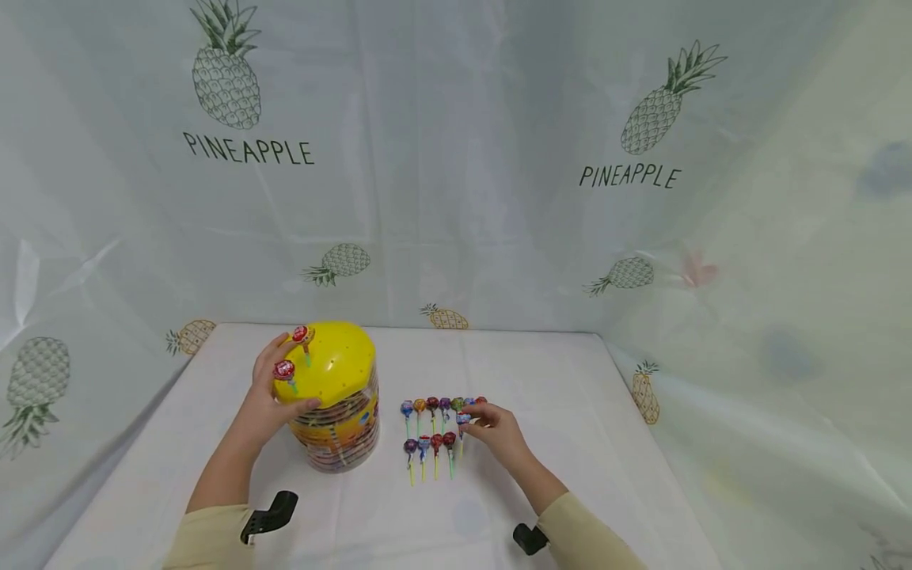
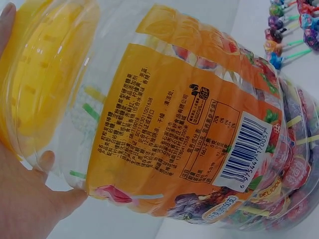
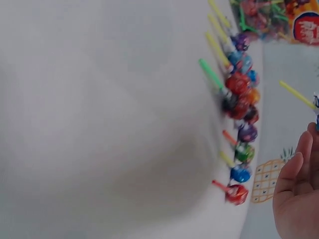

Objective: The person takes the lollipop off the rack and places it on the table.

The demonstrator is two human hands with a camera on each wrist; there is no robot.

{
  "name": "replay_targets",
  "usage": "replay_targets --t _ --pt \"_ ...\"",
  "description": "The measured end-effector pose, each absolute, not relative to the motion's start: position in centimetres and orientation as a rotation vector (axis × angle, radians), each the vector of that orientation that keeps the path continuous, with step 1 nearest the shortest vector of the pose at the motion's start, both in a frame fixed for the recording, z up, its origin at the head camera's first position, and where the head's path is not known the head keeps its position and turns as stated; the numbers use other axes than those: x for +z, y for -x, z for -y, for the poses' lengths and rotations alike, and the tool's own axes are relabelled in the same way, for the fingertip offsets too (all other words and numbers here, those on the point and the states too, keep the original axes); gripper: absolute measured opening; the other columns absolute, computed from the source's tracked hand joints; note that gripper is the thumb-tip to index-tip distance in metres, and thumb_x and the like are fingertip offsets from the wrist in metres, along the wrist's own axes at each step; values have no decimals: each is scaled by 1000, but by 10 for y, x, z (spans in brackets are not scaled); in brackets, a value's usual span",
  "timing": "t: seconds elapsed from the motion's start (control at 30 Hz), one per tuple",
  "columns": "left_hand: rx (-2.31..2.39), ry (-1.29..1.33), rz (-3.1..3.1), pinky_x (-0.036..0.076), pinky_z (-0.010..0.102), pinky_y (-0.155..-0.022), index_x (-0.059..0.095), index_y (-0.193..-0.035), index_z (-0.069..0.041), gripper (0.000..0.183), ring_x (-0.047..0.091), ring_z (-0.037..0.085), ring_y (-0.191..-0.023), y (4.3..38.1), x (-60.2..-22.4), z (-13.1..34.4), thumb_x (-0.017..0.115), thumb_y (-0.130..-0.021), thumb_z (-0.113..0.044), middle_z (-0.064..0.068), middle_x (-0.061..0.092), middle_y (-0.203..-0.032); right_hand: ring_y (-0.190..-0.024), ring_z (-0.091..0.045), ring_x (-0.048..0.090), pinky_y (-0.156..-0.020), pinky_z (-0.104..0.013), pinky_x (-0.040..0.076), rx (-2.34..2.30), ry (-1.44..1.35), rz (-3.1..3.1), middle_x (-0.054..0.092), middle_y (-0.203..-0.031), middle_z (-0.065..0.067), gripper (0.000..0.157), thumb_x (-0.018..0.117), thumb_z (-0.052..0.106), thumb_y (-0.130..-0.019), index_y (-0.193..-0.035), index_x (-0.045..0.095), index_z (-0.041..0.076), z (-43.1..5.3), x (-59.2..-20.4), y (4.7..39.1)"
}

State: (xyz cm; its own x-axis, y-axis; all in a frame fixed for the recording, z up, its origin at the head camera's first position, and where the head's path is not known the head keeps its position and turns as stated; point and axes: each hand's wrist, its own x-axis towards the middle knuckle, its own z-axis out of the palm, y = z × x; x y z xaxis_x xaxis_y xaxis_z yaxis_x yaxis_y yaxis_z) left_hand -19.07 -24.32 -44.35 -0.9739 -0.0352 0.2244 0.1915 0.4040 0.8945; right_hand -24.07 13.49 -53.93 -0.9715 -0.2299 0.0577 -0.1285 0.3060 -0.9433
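Note:
A clear plastic jar [image 1: 335,443] with a yellow lid [image 1: 338,360] stands at the table's left; lollipops show through its wall in the left wrist view. My left hand [image 1: 265,402] grips the jar at its top, thumb in front and fingers round the far side. Two red-wrapped lollipops, one farther back [image 1: 302,336] and one nearer [image 1: 285,370], stick out from the lid's left edge. My right hand [image 1: 503,435] pinches a blue-wrapped lollipop [image 1: 463,419] by its head, its yellow stick [image 3: 297,94] hanging free. This lollipop is at the right end of the front row.
Lollipops lie in two rows, a back one [image 1: 420,405] partly behind my right fingers and a front one [image 1: 437,444], sticks toward me. A white cloth [image 1: 399,522] covers the table. Behind it hangs a pineapple-print curtain [image 1: 442,174].

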Motion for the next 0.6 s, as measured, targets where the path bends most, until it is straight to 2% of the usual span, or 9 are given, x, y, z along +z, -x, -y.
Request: replay_targets --t 0.2,0.4,0.6 --pt "-1619 151 2442 25 69 -105 19 -154 -17 94 12 49 -140 191 -446 246 80 -82 -14 7 -4 -160 -80 -15 57 -61 -27 49 -1503 446 -2607 68 -97 -2 24 77 14 -84 -106 73 6 -144 -555 250" --pt "-1628 126 2442 25 69 -105 18 -155 -18 96 11 50 -140 191 -444 246 80 -82 -13 6 -5 -160 -77 -14 55 -59 -26 48 -1318 434 -2626 68 -95 2 25 79 15 -82 -105 73 8 -144 -562 257" --pt "-1626 124 2439 26 68 -105 18 -155 -19 96 12 49 -140 191 -445 245 80 -81 -13 5 -5 -160 -76 -14 53 -61 -27 47 -1158 456 -2679 66 -89 5 21 79 16 -82 -102 73 13 -145 -570 263"
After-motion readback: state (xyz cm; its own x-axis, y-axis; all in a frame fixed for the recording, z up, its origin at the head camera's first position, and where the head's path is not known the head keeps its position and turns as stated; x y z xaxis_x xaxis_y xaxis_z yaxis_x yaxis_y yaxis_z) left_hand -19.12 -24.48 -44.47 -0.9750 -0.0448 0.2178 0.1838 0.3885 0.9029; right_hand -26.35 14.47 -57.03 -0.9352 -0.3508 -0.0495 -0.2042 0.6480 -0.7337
